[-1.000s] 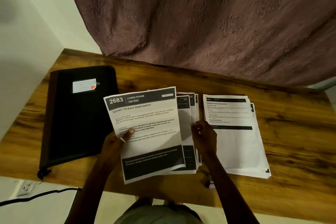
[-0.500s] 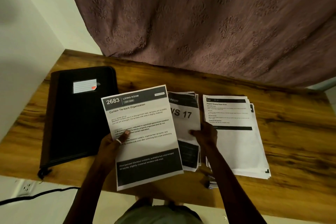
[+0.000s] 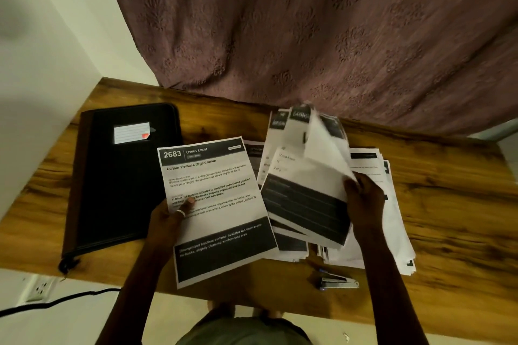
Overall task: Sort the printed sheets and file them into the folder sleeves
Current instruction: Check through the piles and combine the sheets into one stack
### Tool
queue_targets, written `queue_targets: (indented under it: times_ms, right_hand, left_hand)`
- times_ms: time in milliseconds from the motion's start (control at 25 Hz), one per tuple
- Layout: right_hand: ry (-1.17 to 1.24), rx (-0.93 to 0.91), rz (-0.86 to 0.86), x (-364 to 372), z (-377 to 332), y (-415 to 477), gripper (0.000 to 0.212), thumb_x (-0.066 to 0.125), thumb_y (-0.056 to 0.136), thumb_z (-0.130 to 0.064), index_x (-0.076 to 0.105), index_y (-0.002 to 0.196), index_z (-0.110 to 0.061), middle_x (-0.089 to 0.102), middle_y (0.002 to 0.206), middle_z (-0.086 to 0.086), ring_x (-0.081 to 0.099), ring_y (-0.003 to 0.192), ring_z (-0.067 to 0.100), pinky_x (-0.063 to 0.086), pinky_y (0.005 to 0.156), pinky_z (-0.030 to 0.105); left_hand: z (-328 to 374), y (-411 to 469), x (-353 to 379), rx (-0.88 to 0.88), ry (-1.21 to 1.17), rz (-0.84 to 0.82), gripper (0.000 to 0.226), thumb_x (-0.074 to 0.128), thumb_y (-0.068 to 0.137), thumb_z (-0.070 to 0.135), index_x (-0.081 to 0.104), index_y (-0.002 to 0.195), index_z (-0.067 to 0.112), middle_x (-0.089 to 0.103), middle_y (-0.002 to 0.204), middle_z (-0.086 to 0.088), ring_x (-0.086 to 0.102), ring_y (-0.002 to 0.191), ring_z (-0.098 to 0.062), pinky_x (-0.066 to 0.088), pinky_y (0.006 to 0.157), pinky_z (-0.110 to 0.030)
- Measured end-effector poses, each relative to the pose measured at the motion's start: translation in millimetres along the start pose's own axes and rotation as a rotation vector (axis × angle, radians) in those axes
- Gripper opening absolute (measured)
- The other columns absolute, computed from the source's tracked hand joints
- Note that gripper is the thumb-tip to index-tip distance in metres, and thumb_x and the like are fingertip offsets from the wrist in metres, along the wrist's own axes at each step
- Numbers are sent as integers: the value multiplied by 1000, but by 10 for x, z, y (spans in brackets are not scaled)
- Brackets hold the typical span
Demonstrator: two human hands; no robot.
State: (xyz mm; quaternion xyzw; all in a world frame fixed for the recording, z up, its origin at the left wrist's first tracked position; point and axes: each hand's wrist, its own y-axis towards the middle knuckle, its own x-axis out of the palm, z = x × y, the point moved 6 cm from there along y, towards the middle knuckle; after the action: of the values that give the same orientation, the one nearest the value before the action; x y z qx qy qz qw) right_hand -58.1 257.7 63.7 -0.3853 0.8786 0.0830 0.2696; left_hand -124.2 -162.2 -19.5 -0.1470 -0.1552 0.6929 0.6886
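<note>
White paper banded in black is what both hands are busy with: the sheet (image 3: pixel 218 204) headed 2683, Living Room, is held up over the near side of the table (image 3: pixel 448 204) by the left hand (image 3: pixel 168 218), the thumb pinching its left margin and the other fingers hidden behind it. Just beside it, the right hand (image 3: pixel 364 199) grips a fanned bundle (image 3: pixel 305 176) by its right edge, raised and bent so that the top leaves curl up in a blur. Beneath and to the right lies a flat pile (image 3: pixel 398 232). The black folder (image 3: pixel 120 182) lies closed at the left of the table, its right edge behind the held sheet. A stapler (image 3: pixel 337 280) sits near the front edge, and a curtain (image 3: pixel 308 36) hangs behind. This looks like the sorting step, with filing not yet begun. The next move probably calls for matching headings to find this sheet's place, then freeing a hand to open the folder.
</note>
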Motion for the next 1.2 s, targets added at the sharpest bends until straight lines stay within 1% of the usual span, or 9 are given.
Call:
queue_targets:
  times_ms: [120, 240, 400, 600, 680, 760, 1000, 1120, 1200]
  right_hand:
    - [259, 56, 34, -182, 24, 37, 31, 61, 95, -33, 59, 124, -19, 66, 119, 1, 64, 108, 19, 55, 92, 45]
    - [394, 61, 51, -230, 18, 39, 29, 61, 96, -27, 57, 124, -29, 65, 121, -4, 64, 111, 18, 54, 90, 40]
    - [275, 70, 1, -76, 138, 16, 30, 61, 95, -33, 56, 122, -21, 65, 118, 2, 63, 107, 19, 55, 91, 44]
    - [81, 135, -190, 414, 407, -93, 34, 62, 94, -32, 55, 125, -19, 63, 121, 6, 60, 113, 24, 53, 94, 52]
    - [5, 135, -225, 551, 429, -114, 35, 60, 96, -25, 53, 129, -14, 59, 125, 7, 57, 112, 21, 52, 96, 46]
    - [-88, 125, -237, 628, 409, -129, 33, 58, 98, -21, 53, 128, -9, 60, 119, 9, 57, 105, 19, 53, 87, 37]
    - [-369, -281, -3, 411, 100, -173, 31, 62, 94, -15, 60, 124, -5, 62, 126, 17, 60, 118, 36, 44, 96, 39]
    - [-316, -293, 65, 157, -65, -198, 39, 46, 98, -33, 60, 122, -6, 66, 119, 18, 65, 109, 36, 52, 91, 44]
    - [-247, -240, 122, -90, -160, -170, 47, 39, 99, -39, 59, 122, -4, 67, 115, 19, 66, 103, 34, 53, 85, 41]
  left_hand:
    - [26, 12, 25, 13, 18, 10, 15, 61, 96, 18, 63, 111, 19, 75, 103, -1, 74, 91, -21, 60, 72, -36]
    - [66, -21, 59, 39, 16, 5, 15, 60, 96, 16, 62, 111, 18, 75, 101, 3, 74, 90, -18, 60, 63, -26]
    - [116, -57, 19, 61, 10, 7, 21, 60, 97, 19, 61, 117, 14, 75, 104, -3, 75, 90, -21, 61, 63, -27]
    - [134, -98, -99, 37, -15, -1, 24, 59, 97, 26, 60, 119, 15, 74, 105, -6, 75, 87, -27, 62, 65, -34]
    - [126, -98, -107, 20, -24, -11, 23, 59, 97, 26, 60, 117, 15, 75, 104, -7, 75, 88, -28, 62, 66, -35]
    - [110, -81, -113, 1, -37, -13, 22, 59, 97, 24, 60, 117, 13, 74, 104, -8, 74, 88, -29, 62, 65, -34]
    - [104, -52, -40, -10, -26, -34, 24, 60, 97, 22, 60, 118, 11, 74, 104, -11, 74, 87, -29, 62, 63, -33]
    - [102, -20, 20, -14, -9, -47, 23, 60, 97, 20, 61, 118, 12, 74, 105, -10, 75, 88, -27, 61, 64, -32]
    - [120, -6, 50, -2, -7, -58, 22, 60, 97, 19, 61, 118, 12, 74, 106, -8, 74, 90, -25, 61, 65, -31]
